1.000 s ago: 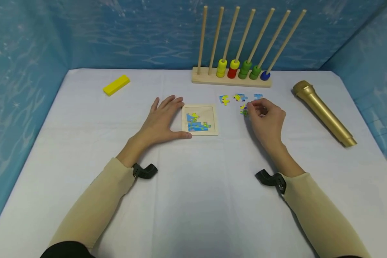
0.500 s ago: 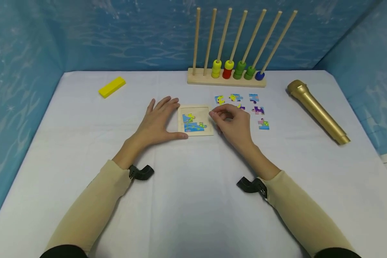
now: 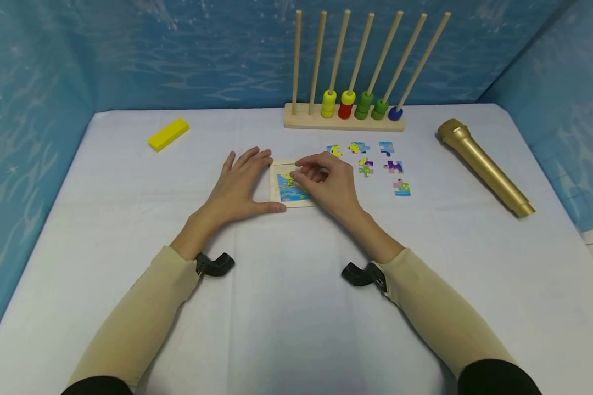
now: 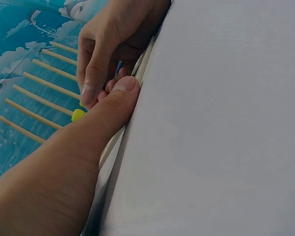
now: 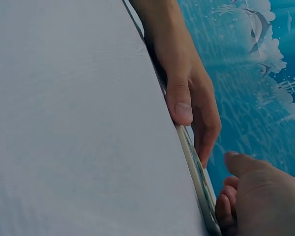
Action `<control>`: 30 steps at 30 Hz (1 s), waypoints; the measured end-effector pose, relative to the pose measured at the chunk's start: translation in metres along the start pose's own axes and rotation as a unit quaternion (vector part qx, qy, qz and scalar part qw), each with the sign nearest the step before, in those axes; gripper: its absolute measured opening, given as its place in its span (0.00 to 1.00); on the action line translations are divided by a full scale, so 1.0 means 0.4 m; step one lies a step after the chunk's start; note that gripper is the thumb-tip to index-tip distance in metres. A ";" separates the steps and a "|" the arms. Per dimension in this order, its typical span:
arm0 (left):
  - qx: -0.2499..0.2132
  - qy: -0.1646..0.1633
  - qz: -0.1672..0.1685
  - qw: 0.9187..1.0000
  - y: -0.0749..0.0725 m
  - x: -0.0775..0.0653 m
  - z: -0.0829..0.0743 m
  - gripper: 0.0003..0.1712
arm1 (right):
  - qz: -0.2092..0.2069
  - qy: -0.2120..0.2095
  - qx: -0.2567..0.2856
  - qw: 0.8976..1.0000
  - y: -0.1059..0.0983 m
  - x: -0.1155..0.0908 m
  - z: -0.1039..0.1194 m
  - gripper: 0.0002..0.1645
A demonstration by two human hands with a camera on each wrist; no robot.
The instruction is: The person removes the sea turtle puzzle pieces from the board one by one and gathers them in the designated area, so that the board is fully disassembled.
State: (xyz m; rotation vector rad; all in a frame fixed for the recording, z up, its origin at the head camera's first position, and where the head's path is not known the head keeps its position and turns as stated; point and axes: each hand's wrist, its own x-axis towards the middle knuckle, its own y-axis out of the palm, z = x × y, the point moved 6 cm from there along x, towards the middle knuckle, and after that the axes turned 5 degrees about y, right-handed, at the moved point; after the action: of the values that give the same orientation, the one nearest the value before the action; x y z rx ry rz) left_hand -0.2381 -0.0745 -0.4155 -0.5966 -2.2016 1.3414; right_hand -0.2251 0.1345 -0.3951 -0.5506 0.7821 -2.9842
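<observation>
Because the spread left hand (image 3: 239,186) likely steadies the puzzle frame (image 3: 298,204), the right hand (image 3: 331,184) hovers above it, grip unclear.

The square pale wooden puzzle frame (image 3: 274,186) lies on the white cloth-covered table (image 3: 286,307), some blue-and-yellow jigsaw pieces (image 3: 287,194) inside it at its near left. The person's bare left hand (image 3: 237,189) rests at the frame's left side, the bare right hand (image 3: 332,184) over its right part. Right of the frame lie six loose multicoloured jigsaw pieces (image 3: 365,168); behind these stands the pale wooden seven-peg rack (image 3: 343,125), round yellow, red, green and blue beads (image 3: 362,108) on its five right-hand pegs. The yellow rectangular block (image 3: 168,134) lies back left, the gold cylindrical microphone (image 3: 485,167) far right, the blue water-patterned backdrop (image 3: 188,60) behind everything
</observation>
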 end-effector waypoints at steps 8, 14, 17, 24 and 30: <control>0.003 -0.006 0.004 1.000 0.000 0.000 0.000 0.63 | 0.067 -0.006 -0.058 0.996 0.030 -0.001 0.008 0.18; 0.006 -0.009 0.007 1.000 0.001 0.004 0.000 0.64 | 0.094 0.003 -0.082 0.992 0.035 0.000 0.010 0.18; 0.003 -0.008 0.007 1.000 0.001 0.006 0.000 0.64 | 0.106 0.015 -0.079 0.991 0.035 0.003 0.009 0.18; 0.007 -0.008 0.004 1.000 0.004 0.011 0.003 0.64 | 0.130 0.031 -0.078 0.988 0.040 0.010 0.010 0.18; 0.009 -0.010 0.003 1.000 0.004 0.005 0.005 0.64 | 0.119 0.024 -0.063 0.991 0.043 0.004 0.006 0.18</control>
State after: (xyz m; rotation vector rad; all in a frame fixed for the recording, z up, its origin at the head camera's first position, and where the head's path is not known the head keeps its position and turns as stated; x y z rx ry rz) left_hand -0.2405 -0.0738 -0.4175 -0.5867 -2.2030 1.3756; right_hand -0.2271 0.1183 -0.4008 -0.3607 0.9699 -2.7522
